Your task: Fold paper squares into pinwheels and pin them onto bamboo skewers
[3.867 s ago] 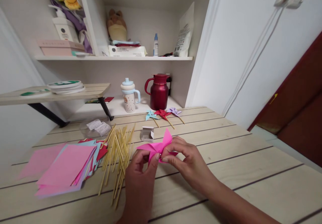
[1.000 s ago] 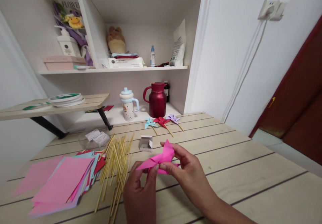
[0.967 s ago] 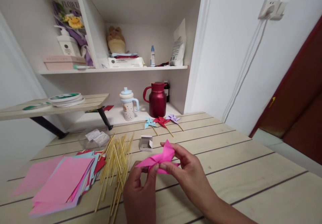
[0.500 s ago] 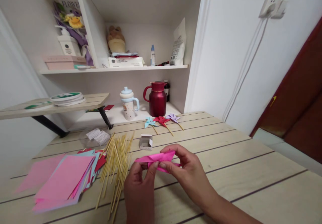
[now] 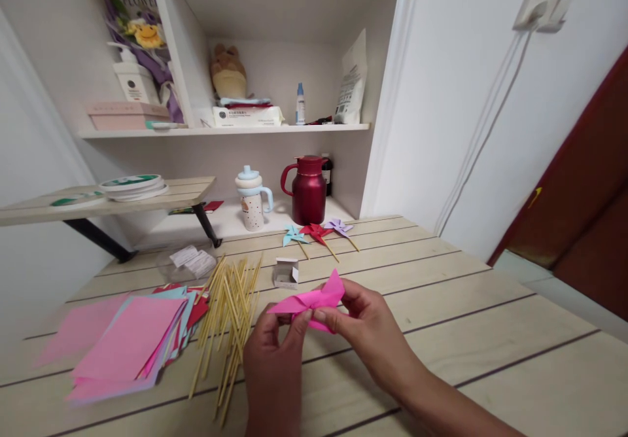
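Observation:
Between both hands is a bright pink folded paper pinwheel (image 5: 309,299), held just above the table. My left hand (image 5: 277,349) pinches it from the left, thumb at its middle. My right hand (image 5: 367,322) grips the right side, its thumb also close to the centre. Whether a pin sits under the thumbs is hidden. Left of my hands lies a loose heap of thin wooden sticks (image 5: 228,319). A small open box (image 5: 286,273) stands beyond the pinwheel. Three finished pinwheels on sticks, light blue (image 5: 293,235), red (image 5: 316,233) and lilac (image 5: 339,227), lie farther back.
Stacked coloured paper sheets (image 5: 132,339) lie at the left, with a clear container (image 5: 193,262) behind them. A low raised stand (image 5: 184,192) holds white rolls. At the back are a dark red jug (image 5: 309,192) and a tumbler (image 5: 252,208), below a loaded shelf (image 5: 230,131).
The pinwheel has tilted in my fingers, so one blade now points upward at the right. My right hand has shifted slightly; both hands keep hold of the paper.

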`<state>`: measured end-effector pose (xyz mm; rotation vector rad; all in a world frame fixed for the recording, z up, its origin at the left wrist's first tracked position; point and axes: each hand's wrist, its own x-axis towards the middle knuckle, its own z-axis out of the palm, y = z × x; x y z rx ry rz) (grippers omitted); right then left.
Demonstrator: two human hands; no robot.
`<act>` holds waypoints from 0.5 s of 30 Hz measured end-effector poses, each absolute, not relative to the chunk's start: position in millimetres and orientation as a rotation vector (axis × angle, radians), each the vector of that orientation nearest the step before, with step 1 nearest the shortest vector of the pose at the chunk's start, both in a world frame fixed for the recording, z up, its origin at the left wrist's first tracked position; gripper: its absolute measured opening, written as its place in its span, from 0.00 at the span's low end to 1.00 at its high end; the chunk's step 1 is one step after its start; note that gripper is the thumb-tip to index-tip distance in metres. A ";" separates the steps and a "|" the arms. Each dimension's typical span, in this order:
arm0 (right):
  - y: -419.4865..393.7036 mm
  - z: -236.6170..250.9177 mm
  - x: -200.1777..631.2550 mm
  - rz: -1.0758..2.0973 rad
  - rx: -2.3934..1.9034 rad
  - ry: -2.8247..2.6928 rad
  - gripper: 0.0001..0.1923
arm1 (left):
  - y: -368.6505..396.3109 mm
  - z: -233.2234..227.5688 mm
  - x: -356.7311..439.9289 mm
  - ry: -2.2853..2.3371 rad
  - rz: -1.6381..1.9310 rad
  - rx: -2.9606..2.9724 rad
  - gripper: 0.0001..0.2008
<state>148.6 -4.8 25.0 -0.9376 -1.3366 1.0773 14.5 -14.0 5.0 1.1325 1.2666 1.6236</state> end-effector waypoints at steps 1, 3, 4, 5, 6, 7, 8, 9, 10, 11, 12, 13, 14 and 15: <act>-4.8 24.8 149.3 1.070 -0.942 -1.346 0.07 | -14.1 5.2 13.5 1.272 1.623 1.160 0.08; -5.2 24.6 150.3 1.058 -0.952 -1.354 0.06 | -14.3 5.1 12.2 1.267 1.611 1.202 0.07; -5.6 24.5 150.6 1.053 -0.955 -1.354 0.06 | -14.3 5.0 12.0 1.259 1.607 1.202 0.07; -6.0 24.4 150.8 1.047 -0.958 -1.352 0.05 | -14.3 4.9 12.2 1.252 1.602 1.185 0.06; -6.3 24.1 150.9 1.041 -0.957 -1.349 0.05 | -14.3 4.8 12.6 1.243 1.600 1.160 0.07; -6.4 23.6 151.0 1.037 -0.957 -1.343 0.05 | -14.3 4.9 13.2 1.233 1.600 1.133 0.07; -6.4 22.9 151.2 1.035 -0.956 -1.337 0.05 | -14.3 5.1 13.7 1.221 1.598 1.108 0.08; -6.2 22.0 151.4 1.035 -0.953 -1.332 0.05 | -14.4 5.4 14.1 1.209 1.592 1.089 0.08; -5.9 20.9 151.6 1.039 -0.950 -1.328 0.05 | -14.5 6.0 14.3 1.201 1.584 1.078 0.09; -5.3 19.9 151.9 1.048 -0.946 -1.322 0.05 | -14.7 6.7 14.3 1.198 1.578 1.073 0.09; -4.6 18.8 152.0 1.066 -0.940 -1.312 0.06 | -14.8 7.4 14.1 1.198 1.572 1.074 0.08; -3.8 17.9 152.1 1.091 -0.931 -1.295 0.06 | -14.8 8.1 13.9 1.202 1.569 1.078 0.08; -2.9 17.1 152.1 1.125 -0.922 -1.272 0.07 | -14.6 8.8 13.8 1.209 1.572 1.080 0.08; -2.0 16.4 152.0 1.164 -0.911 -1.243 0.08 | -14.2 9.4 13.8 1.218 1.581 1.079 0.08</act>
